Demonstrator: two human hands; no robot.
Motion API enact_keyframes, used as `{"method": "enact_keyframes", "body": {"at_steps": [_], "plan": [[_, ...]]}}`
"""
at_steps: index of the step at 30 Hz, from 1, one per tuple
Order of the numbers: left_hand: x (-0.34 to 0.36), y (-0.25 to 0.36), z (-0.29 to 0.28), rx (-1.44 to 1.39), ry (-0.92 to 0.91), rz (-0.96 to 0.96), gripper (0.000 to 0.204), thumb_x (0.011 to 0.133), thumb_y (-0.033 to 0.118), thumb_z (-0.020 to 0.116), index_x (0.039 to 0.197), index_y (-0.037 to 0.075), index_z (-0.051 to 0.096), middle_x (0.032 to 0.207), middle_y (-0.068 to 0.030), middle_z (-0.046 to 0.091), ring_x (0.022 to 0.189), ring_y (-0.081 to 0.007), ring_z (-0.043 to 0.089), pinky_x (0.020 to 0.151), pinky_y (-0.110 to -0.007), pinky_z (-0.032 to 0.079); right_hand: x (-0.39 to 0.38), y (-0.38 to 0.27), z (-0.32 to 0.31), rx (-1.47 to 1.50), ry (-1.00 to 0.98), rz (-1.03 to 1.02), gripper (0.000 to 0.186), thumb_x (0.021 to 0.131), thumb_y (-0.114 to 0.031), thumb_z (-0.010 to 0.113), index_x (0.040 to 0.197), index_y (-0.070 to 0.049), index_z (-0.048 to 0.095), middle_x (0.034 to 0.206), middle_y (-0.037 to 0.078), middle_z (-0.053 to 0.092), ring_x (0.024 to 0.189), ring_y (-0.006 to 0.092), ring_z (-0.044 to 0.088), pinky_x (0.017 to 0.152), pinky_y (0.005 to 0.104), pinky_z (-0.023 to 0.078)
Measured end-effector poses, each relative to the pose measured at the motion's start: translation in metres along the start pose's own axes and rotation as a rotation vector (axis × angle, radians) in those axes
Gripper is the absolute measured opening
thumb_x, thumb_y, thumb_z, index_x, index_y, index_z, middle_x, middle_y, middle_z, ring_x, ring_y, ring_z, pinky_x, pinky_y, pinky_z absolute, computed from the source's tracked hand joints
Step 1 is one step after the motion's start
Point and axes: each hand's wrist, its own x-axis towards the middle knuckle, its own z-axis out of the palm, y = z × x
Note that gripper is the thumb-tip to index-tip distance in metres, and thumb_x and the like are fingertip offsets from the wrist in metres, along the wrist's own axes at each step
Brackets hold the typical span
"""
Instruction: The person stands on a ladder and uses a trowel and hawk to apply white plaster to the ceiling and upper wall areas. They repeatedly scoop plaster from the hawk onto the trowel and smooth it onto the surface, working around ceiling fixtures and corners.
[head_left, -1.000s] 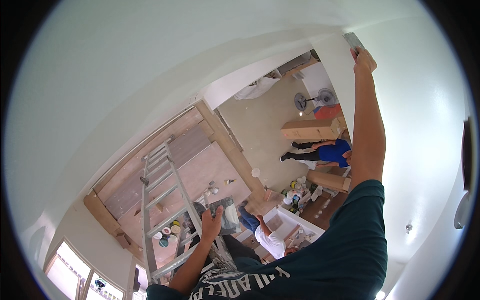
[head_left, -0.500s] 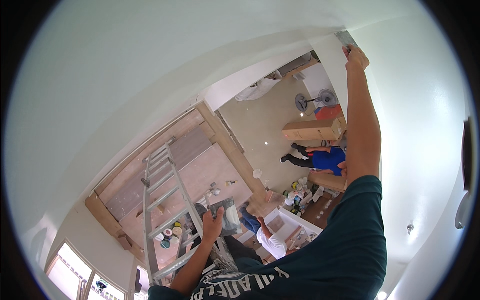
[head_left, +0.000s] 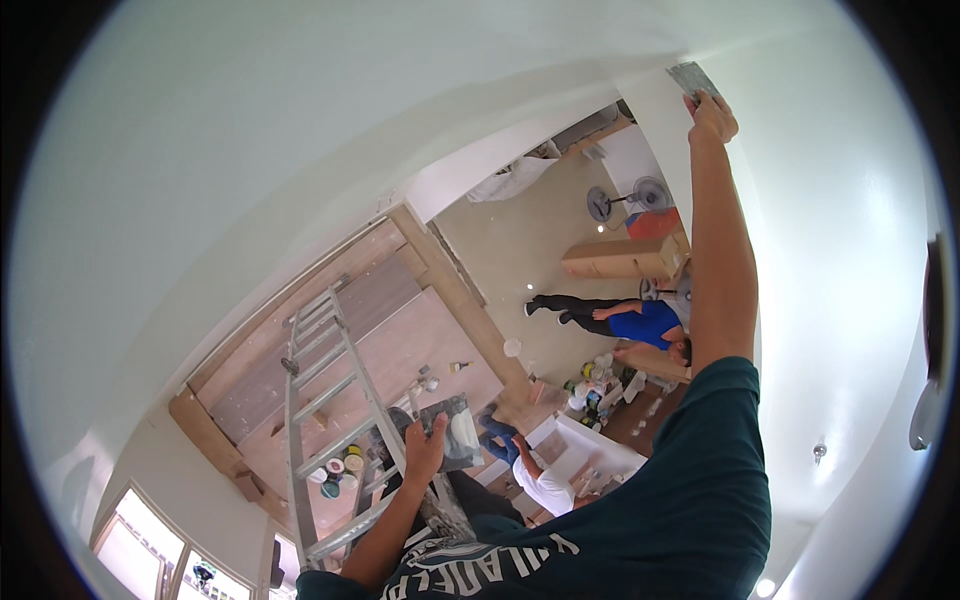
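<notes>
Beside a silver metal ladder (head_left: 368,385) at eight o'clock, gripping a dark, rectangular, white-smeared plate (head_left: 450,412) in the left hand (head_left: 424,450) near seven; between one and two, pinching a grey rectangular metal blade (head_left: 693,80) in the right hand (head_left: 713,118), up at a smooth white surface (head_left: 835,220). Probably skimming there, calling next for even pressure.

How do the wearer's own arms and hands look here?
Both the left hand and right hand are ungloved, with no watch or band visible. The dark teal shirt has short sleeves, leaving the forearms bare, and white lettering across its front.
</notes>
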Motion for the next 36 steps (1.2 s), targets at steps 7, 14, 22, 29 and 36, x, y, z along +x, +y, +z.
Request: {"method": "enact_keyframes", "body": {"at_steps": [7, 14, 22, 29, 36], "plan": [[-0.001, -0.004, -0.003, 0.062, -0.009, -0.049, 0.034, 0.101, 0.031, 0.058, 0.094, -0.002, 0.064, 0.069, 0.0014, 0.054, 0.063, -0.0069, 0.043, 0.056, -0.029, 0.037, -0.009, 0.008, 0.008, 0.003, -0.014, 0.056, 0.045, 0.08, 0.013, 0.069, 0.121, 0.017, 0.054, 0.114, 0.031, 0.06, 0.085, 0.0368, 0.071, 0.062, 0.0336, 0.068], [-0.002, 0.004, -0.003, 0.003, 0.001, -0.054, 0.034, 0.101, 0.03, 0.059, 0.094, -0.003, 0.064, 0.069, 0.0002, 0.056, 0.063, -0.0071, 0.045, 0.057, -0.029, 0.038, -0.002, 0.001, 0.008, -0.036, 0.018, 0.05, 0.044, 0.079, 0.011, 0.072, 0.12, 0.016, 0.056, 0.114, 0.031, 0.061, 0.082, 0.036, 0.072, 0.061, 0.0324, 0.068], [0.0, -0.001, -0.002, 0.019, -0.01, -0.064, 0.035, 0.101, 0.031, 0.059, 0.093, -0.003, 0.064, 0.068, 0.0, 0.055, 0.06, -0.0081, 0.044, 0.056, -0.03, 0.037, 0.005, 0.003, -0.016, -0.012, 0.046, 0.0, 0.044, 0.08, 0.012, 0.07, 0.121, 0.016, 0.055, 0.112, 0.031, 0.062, 0.08, 0.0355, 0.072, 0.06, 0.0311, 0.068], [0.0, -0.003, 0.0, 0.005, 0.012, -0.041, 0.036, 0.1, 0.032, 0.059, 0.097, -0.003, 0.064, 0.069, -0.0003, 0.056, 0.063, -0.0086, 0.045, 0.058, -0.031, 0.039, -0.004, 0.008, -0.001, 0.028, 0.013, 0.019, 0.045, 0.08, 0.013, 0.069, 0.122, 0.016, 0.054, 0.109, 0.031, 0.062, 0.083, 0.0354, 0.072, 0.061, 0.033, 0.068], [-0.001, 0.0, -0.001, 0.011, 0.006, -0.087, 0.036, 0.101, 0.033, 0.059, 0.095, -0.002, 0.064, 0.068, 0.0011, 0.054, 0.062, -0.0072, 0.043, 0.056, -0.029, 0.037, 0.0, 0.007, 0.004, -0.004, -0.03, 0.047, 0.043, 0.08, 0.011, 0.071, 0.12, 0.016, 0.055, 0.11, 0.03, 0.062, 0.082, 0.0344, 0.072, 0.063, 0.0309, 0.068]]}}
